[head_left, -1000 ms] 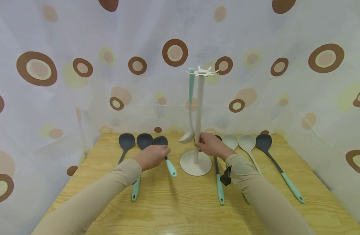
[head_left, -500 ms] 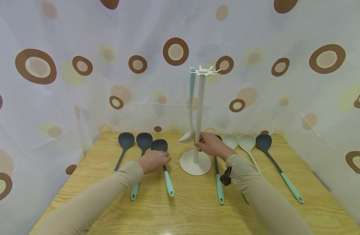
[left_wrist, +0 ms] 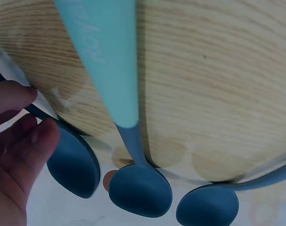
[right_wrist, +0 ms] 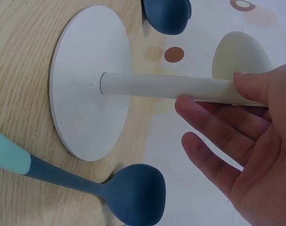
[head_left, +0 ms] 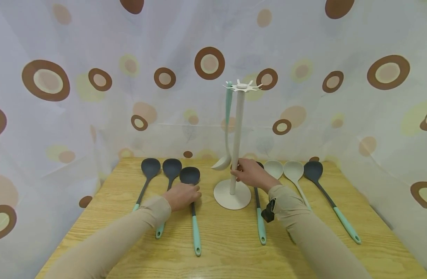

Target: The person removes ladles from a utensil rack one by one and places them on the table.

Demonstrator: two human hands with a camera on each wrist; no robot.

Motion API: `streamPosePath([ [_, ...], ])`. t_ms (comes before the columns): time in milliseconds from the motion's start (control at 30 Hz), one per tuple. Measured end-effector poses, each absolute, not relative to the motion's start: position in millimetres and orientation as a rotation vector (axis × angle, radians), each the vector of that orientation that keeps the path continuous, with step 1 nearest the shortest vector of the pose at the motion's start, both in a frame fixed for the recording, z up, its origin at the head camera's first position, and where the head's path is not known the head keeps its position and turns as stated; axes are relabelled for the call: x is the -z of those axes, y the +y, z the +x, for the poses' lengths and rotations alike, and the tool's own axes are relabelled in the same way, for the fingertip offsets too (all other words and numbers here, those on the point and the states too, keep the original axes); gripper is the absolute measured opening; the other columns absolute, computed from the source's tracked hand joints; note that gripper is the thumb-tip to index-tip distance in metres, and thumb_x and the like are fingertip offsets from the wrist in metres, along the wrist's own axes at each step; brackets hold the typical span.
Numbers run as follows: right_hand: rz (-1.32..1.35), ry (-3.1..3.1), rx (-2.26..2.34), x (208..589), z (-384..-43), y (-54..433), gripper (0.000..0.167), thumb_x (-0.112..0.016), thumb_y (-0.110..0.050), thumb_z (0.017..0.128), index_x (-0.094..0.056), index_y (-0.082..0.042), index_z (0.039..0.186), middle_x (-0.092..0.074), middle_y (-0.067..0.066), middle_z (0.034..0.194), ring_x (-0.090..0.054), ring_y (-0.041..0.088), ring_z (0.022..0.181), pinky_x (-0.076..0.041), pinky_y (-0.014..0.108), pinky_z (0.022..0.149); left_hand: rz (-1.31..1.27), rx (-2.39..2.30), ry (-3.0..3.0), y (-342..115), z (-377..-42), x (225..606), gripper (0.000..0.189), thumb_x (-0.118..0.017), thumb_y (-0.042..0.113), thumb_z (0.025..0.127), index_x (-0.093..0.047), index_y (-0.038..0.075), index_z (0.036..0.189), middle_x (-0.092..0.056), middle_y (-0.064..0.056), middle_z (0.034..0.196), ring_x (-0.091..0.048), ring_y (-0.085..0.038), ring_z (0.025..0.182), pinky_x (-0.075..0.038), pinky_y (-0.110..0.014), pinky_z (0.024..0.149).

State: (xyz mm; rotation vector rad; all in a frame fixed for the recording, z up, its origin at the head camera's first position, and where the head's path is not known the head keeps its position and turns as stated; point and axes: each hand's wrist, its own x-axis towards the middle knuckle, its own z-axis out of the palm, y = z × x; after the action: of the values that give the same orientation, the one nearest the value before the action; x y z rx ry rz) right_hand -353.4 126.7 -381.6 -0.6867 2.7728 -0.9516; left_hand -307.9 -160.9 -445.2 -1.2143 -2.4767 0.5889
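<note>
My left hand (head_left: 181, 196) is at a dark ladle (head_left: 190, 175) with a mint handle end, lying on the wooden table. In the left wrist view, thumb and fingers (left_wrist: 42, 139) curl round this ladle's dark neck (left_wrist: 37, 111), close to its bowl. My right hand (head_left: 249, 173) holds the pole of a white utensil stand (head_left: 237, 128) low down, between thumb (right_wrist: 251, 87) and forefinger; the other fingers are spread. From one hook of the stand's top hangs a white ladle (head_left: 222, 162) by its mint handle.
Two more dark ladles (head_left: 150, 167) (head_left: 172, 167) lie to the left. Right of the stand lie a dark utensil (head_left: 260, 224), partly behind the right hand, two white ones (head_left: 273, 169) (head_left: 293, 169) and a dark ladle (head_left: 313, 170). A patterned curtain (head_left: 185, 31) closes off the back and sides.
The ladle at my left hand has come down flat onto the table, its mint handle swinging toward the front edge. My left hand has lowered slightly with it. The right hand stays on the pole.
</note>
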Motion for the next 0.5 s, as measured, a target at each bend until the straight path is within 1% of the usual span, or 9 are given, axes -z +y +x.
streamPosePath([
  [100,-0.683,2.777,0.948,382.5,-353.4,127.1,0.027,-0.059,-0.024,0.103,-0.061,-0.007,0.124,-0.071,0.012,0.114,-0.072,0.021,0.088,-0.057,0.041,0.081,-1.184,-0.513,-2.577,-159.9,-305.3,443.6,0.009,-0.078,0.012,0.088,-0.071,0.018,0.091,-0.068,0.001,0.086,-0.064,-0.011,0.071,-0.051,-0.025,0.057],
  [167,-0.686,2.776,0.948,382.5,-353.4,127.0,0.027,-0.058,-0.024,0.103,-0.061,-0.007,0.125,-0.071,0.012,0.114,-0.072,0.021,0.088,-0.057,0.042,0.081,-1.143,-0.378,-2.711,-158.5,-303.1,441.8,0.008,-0.075,0.012,0.091,-0.069,0.016,0.087,-0.067,0.001,0.081,-0.062,-0.011,0.067,-0.049,-0.025,0.056],
  [267,-0.701,2.772,0.949,381.5,-352.6,127.1,0.029,-0.058,-0.023,0.104,-0.06,-0.006,0.126,-0.071,0.013,0.115,-0.073,0.023,0.089,-0.057,0.043,0.082,-1.049,-0.079,-2.922,-155.9,-300.5,439.0,0.016,-0.067,0.013,0.096,-0.065,0.015,0.08,-0.062,0.001,0.071,-0.055,-0.011,0.059,-0.044,-0.026,0.055],
  [333,-0.707,2.77,0.951,380.7,-351.6,127.0,0.03,-0.058,-0.023,0.104,-0.059,-0.005,0.128,-0.071,0.014,0.116,-0.073,0.025,0.091,-0.057,0.043,0.082,-0.969,0.105,-3.034,-153.7,-299.7,437.4,0.02,-0.064,0.016,0.098,-0.064,0.014,0.078,-0.058,0.002,0.067,-0.051,-0.01,0.056,-0.042,-0.026,0.055],
  [400,-0.71,2.77,0.951,380.3,-350.8,127.3,0.03,-0.058,-0.023,0.104,-0.059,-0.006,0.128,-0.071,0.014,0.116,-0.073,0.026,0.091,-0.057,0.043,0.082,-0.897,0.217,-3.107,-152.0,-299.6,436.5,0.019,-0.064,0.017,0.097,-0.066,0.013,0.078,-0.058,0.003,0.067,-0.05,-0.009,0.055,-0.042,-0.026,0.056],
  [500,-0.695,2.768,0.952,379.9,-349.6,126.9,0.028,-0.058,-0.024,0.104,-0.06,-0.007,0.126,-0.071,0.013,0.115,-0.073,0.025,0.091,-0.057,0.043,0.082,-0.794,0.297,-3.179,-149.9,-299.9,436.1,0.011,-0.069,0.015,0.091,-0.069,0.013,0.081,-0.061,0.005,0.071,-0.052,-0.008,0.058,-0.046,-0.026,0.059],
])
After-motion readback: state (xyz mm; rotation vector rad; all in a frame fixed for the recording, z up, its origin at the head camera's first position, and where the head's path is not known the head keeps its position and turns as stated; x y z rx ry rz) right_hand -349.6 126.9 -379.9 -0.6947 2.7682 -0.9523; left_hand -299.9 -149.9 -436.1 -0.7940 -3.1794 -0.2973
